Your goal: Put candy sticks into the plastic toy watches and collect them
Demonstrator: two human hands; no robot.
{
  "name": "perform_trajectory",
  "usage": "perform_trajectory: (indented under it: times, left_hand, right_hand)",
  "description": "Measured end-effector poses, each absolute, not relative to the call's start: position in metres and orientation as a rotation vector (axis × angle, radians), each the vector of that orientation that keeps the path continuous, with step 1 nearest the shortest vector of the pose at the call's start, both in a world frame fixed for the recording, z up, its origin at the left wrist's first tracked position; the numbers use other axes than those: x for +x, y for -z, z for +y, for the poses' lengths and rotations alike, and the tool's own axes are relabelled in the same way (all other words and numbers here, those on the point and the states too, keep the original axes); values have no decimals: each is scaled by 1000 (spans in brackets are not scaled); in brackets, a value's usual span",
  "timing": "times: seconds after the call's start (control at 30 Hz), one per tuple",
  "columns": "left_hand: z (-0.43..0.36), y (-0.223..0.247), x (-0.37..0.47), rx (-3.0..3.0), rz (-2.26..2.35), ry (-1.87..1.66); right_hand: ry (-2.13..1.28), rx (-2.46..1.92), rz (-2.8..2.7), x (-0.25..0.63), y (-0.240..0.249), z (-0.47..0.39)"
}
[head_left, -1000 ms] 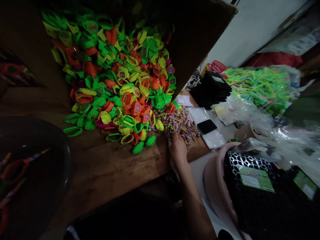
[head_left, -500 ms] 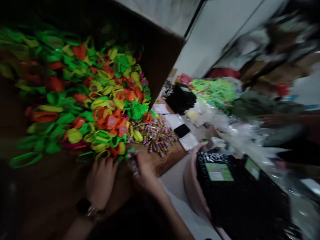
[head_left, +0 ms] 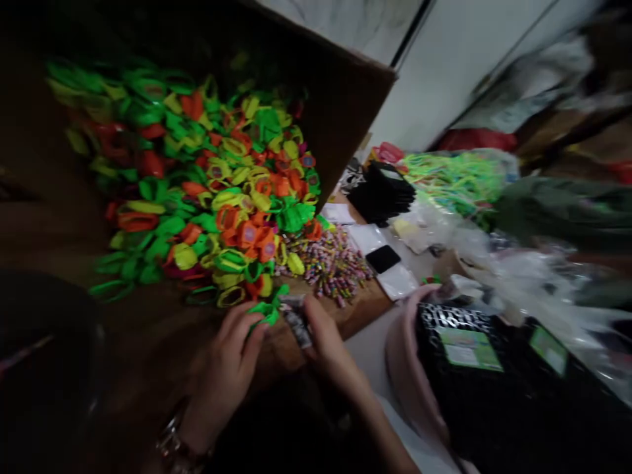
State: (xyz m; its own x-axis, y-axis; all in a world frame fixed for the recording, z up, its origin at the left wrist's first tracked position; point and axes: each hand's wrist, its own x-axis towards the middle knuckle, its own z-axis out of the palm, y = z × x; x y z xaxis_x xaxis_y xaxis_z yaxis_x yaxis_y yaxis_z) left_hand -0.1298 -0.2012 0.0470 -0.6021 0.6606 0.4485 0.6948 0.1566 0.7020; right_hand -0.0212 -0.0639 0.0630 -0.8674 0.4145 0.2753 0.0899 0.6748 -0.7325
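Note:
My left hand [head_left: 227, 359], with a watch on its wrist, is closed on a bright green plastic toy watch [head_left: 266, 312]. In my right hand [head_left: 330, 341] is a small dark-and-white patterned packet [head_left: 297, 325], pinched between thumb and fingers. The toy watch is close to the packet's upper end; whether they touch I cannot tell. Just beyond my hands spreads a pile of green, yellow and orange toy watches [head_left: 241, 197], spilling from a tipped cardboard box [head_left: 358, 89]. Beside the pile lies a heap of small multicoloured sticks [head_left: 336, 260].
At the right, a pink tub [head_left: 402, 349] holds black packs with green labels [head_left: 469, 349]. A dark phone [head_left: 384, 259] lies on white packets. Behind are a black stack [head_left: 382, 191], thin neon green strands [head_left: 454, 174] and clear plastic bags [head_left: 523, 276]. A dark round object [head_left: 49, 368] is at left.
My left hand has come away from the pile's edge with a green toy watch, moving right toward the packet. My right hand still holds the packet. The whole view has shifted.

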Motion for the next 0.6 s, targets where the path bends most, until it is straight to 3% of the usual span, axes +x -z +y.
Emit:
perform_trajectory:
  times: [0.2, 0.6]
  left_hand:
    - [-216, -89, -127, -1483, -2311, 1492]
    - [-223, -89, -126, -1487, -2362, 1394]
  right_hand:
    - [-879, -297, -2452, -11, -87, -83]
    - [-522, -148, -2571, -11, -86, -90]
